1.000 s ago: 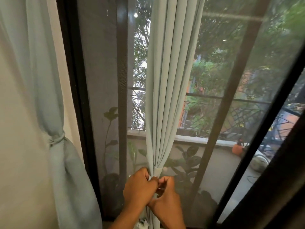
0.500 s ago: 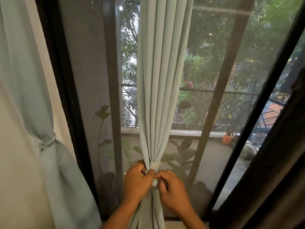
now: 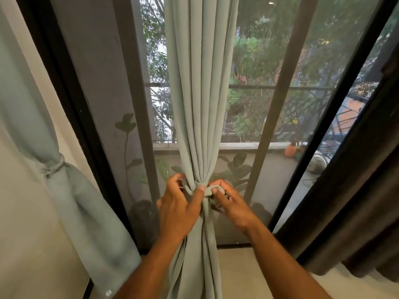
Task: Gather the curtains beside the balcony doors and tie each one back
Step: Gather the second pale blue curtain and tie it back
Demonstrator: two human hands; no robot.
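Note:
A pale green curtain (image 3: 200, 93) hangs gathered in front of the balcony doors. At its narrow waist a matching fabric tie-back (image 3: 207, 192) wraps around it. My left hand (image 3: 180, 205) presses on the left side of the waist, thumb on the tie-back. My right hand (image 3: 230, 200) pinches the loop of the tie-back on the right side. A second pale green curtain (image 3: 28, 117) hangs at the far left against the wall, cinched by its own tie (image 3: 53, 167).
Black door frames (image 3: 71, 108) stand left and right of the glass. A dark brown curtain (image 3: 356, 201) hangs at the right. Beyond the glass are potted plants (image 3: 235, 169), a balcony railing (image 3: 280, 113) and trees. Beige floor (image 3: 248, 277) lies below.
The view has shifted so the curtain's waist sits higher in frame. My hands have parted slightly; the right one now holds a loop of the tie-back out to the right.

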